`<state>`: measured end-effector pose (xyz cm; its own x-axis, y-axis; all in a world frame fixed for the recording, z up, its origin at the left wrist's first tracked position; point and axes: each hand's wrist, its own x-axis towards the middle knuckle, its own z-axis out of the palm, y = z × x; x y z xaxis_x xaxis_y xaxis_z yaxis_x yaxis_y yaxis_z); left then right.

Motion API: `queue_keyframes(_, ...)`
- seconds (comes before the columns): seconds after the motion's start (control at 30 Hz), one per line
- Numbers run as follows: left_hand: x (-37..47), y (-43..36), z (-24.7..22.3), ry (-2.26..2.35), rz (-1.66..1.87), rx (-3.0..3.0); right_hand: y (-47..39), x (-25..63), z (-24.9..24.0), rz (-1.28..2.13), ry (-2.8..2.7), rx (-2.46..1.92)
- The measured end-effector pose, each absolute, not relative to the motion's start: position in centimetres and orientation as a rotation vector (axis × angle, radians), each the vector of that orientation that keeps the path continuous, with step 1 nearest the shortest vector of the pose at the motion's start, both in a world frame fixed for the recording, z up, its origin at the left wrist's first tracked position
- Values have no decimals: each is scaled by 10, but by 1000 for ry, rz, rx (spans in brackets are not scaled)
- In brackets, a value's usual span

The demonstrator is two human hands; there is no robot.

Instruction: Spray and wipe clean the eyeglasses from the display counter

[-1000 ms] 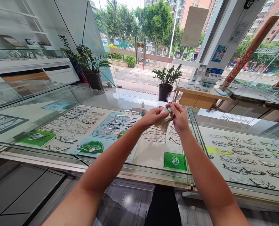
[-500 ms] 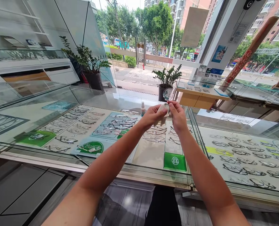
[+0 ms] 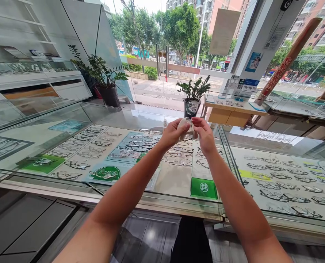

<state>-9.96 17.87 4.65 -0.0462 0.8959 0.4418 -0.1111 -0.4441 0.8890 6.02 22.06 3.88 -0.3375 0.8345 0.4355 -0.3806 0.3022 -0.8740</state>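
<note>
Above the glass counter, my left hand (image 3: pixel 174 132) is closed on a pale cloth (image 3: pixel 183 128), its thumb pressed over a rim. My right hand (image 3: pixel 203 132) is closed beside it, fingers on the dark frame of a pair of glasses. One round lens (image 3: pixel 192 106) of the glasses stands up beyond the fingers, in front of a plant pot; the other is mostly wrapped by the cloth. A small spray bottle (image 3: pixel 165 123) stands on the counter just behind my left hand.
Below the hands, the glass display counter (image 3: pixel 165 205) holds rows of eyeglasses and green cards. A second case (image 3: pixel 277 215) adjoins at the right. Potted plants (image 3: pixel 109 95) and a wooden side table (image 3: pixel 225 116) stand beyond.
Both hands, with the cloth and glasses, have shifted slightly left. The exposed lens has tilted and now sits a little lower left; my left hand covers more of the bottle's lower part.
</note>
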Motion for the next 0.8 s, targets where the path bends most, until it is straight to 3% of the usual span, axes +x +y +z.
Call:
queue_keyframes(0.37,-87,178,38,956,1478,1542,225,56,33,1609,-1152,-380)
queue_keyframes(0.63,-89,178,35,914,1315,1506,230,60,30,1611,-1196,-389)
queue_keyframes(0.8,-84,176,33,970,1425,1587,229,60,29,1635,-1194,-359)
